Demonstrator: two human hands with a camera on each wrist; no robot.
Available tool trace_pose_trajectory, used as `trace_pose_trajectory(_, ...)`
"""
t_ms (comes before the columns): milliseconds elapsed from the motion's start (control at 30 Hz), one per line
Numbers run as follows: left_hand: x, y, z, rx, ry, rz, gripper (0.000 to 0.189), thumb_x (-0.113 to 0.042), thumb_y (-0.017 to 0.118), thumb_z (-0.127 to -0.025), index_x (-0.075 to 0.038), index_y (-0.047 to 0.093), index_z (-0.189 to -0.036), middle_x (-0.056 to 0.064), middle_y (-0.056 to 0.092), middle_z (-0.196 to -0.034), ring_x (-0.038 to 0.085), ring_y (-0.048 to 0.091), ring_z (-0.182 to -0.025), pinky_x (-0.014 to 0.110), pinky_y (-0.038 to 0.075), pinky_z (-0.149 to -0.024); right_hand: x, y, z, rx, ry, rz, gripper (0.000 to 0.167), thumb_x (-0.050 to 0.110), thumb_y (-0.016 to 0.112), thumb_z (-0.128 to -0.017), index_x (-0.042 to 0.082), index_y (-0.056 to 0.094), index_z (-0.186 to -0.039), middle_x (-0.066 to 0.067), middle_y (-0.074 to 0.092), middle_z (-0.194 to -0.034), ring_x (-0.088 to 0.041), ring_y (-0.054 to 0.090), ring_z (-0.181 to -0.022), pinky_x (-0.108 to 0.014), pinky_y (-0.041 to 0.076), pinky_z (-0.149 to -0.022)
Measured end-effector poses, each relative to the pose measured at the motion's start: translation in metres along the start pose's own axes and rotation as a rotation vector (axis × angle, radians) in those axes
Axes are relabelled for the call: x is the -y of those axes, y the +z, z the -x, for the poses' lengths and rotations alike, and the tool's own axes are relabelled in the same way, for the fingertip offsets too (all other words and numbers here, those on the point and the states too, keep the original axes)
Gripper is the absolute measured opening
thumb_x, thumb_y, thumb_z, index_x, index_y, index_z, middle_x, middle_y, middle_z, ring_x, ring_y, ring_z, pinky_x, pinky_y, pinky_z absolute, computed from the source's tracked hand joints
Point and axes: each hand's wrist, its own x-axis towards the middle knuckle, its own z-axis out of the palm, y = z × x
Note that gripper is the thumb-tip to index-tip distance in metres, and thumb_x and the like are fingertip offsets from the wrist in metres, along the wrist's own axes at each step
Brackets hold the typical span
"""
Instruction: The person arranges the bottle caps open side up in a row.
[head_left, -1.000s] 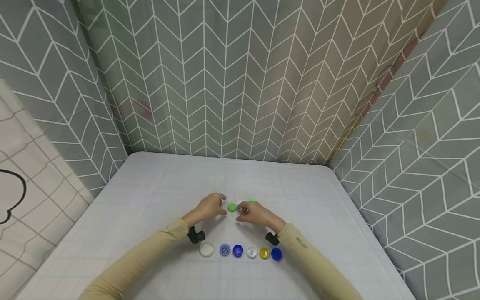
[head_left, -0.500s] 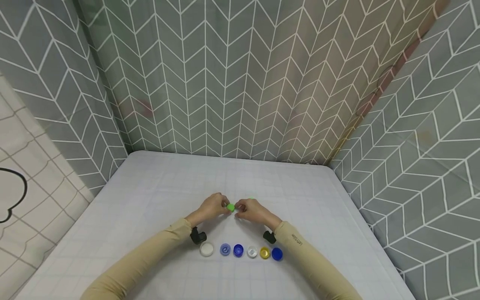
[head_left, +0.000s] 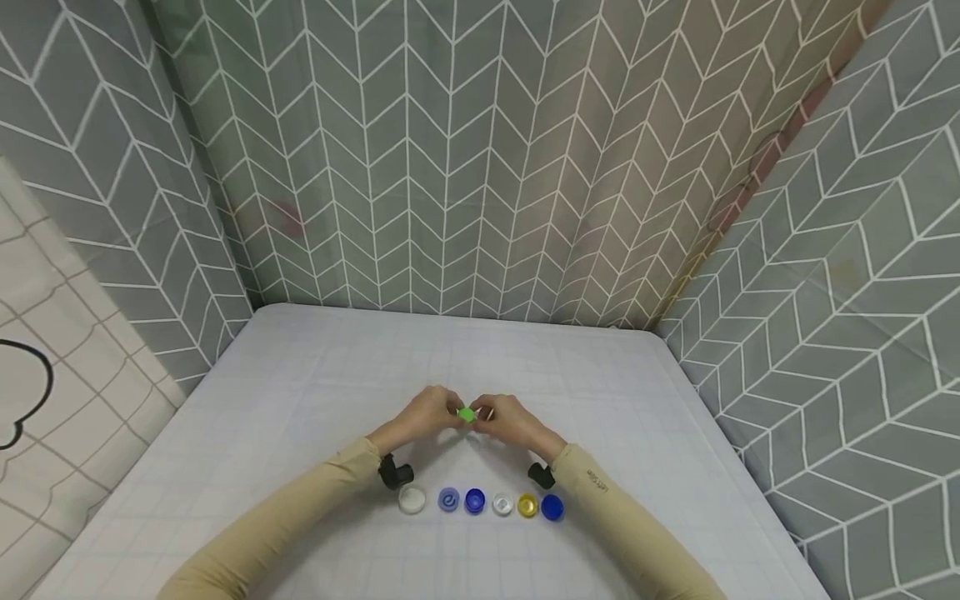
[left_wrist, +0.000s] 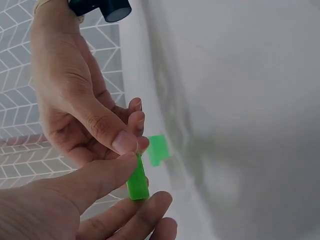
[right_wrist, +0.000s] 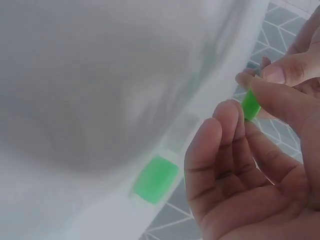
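Observation:
A small bright green bottle cap [head_left: 467,414] is held between both hands above the white tabletop. My left hand [head_left: 429,410] pinches it from the left, with the thumb on the green side [left_wrist: 137,185] in the left wrist view. Meeting it from the right, my right hand [head_left: 513,421] pinches the same cap with thumb and fingertips; the two thumbs nearly touch. A second green piece [right_wrist: 156,180], blurred in the wrist views, lies on the white surface; in the head view my right hand hides it.
Nearer the person, a row of caps lies on the white table [head_left: 337,358]: large white [head_left: 412,499], light blue [head_left: 448,499], dark blue [head_left: 474,500], small white [head_left: 502,503], gold [head_left: 527,505] and blue [head_left: 552,507]. Patterned grey curtains [head_left: 450,167] enclose the table.
The left hand, apart from the green cap a second ago, took hold of it and shifted slightly right. The right hand's fingers have closed onto it too. The row of caps has stayed put.

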Motion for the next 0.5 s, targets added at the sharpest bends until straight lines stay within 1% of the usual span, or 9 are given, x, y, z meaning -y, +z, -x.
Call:
trace_pose_trajectory(133, -0.010, -0.006, 0.001, -0.010, 0.053, 0.042, 0.027, -0.018, 0.080, -0.076, -0.003, 0.072, -0.097, 0.005, 0.073, -0.081, 0.010, 0.065, -0.072, 0.025, 0.052, -0.065, 0.002, -0.010, 0.008, -0.035, -0.017, -0.004, 0.027, 0.018, 0.069, -0.089, 0.007, 0.066, -0.114, -0.005, 0.069, -0.090, -0.012, 0.061, -0.075, -0.023, 0.049, -0.064)
trace_pose_trajectory(233, -0.016, -0.007, 0.001, -0.003, 0.086, 0.093, 0.028, -0.017, 0.080, -0.078, -0.003, 0.070, -0.099, 0.005, 0.073, -0.081, 0.011, 0.067, -0.072, 0.025, 0.053, -0.064, 0.005, -0.017, 0.017, -0.061, -0.043, -0.013, 0.026, 0.019, 0.068, -0.089, 0.008, 0.067, -0.113, -0.005, 0.069, -0.092, -0.014, 0.063, -0.079, -0.024, 0.050, -0.066)
trace_pose_trajectory(367, -0.024, -0.007, 0.003, 0.026, 0.095, 0.147, 0.030, -0.019, 0.080, -0.079, -0.004, 0.068, -0.103, 0.005, 0.074, -0.082, 0.011, 0.069, -0.074, 0.027, 0.055, -0.065, 0.007, -0.024, 0.029, -0.073, -0.056, -0.022, 0.025, 0.021, 0.067, -0.091, 0.009, 0.066, -0.113, -0.004, 0.071, -0.096, -0.015, 0.064, -0.085, -0.024, 0.051, -0.071)
trace_pose_trajectory(500, -0.029, -0.005, 0.003, 0.038, 0.097, 0.184, 0.032, -0.020, 0.080, -0.079, -0.005, 0.068, -0.104, 0.003, 0.074, -0.082, 0.010, 0.069, -0.074, 0.028, 0.055, -0.066, 0.009, -0.031, 0.039, -0.085, -0.052, -0.044, 0.026, 0.021, 0.065, -0.092, 0.010, 0.066, -0.115, -0.003, 0.071, -0.101, -0.016, 0.065, -0.089, -0.025, 0.052, -0.074)
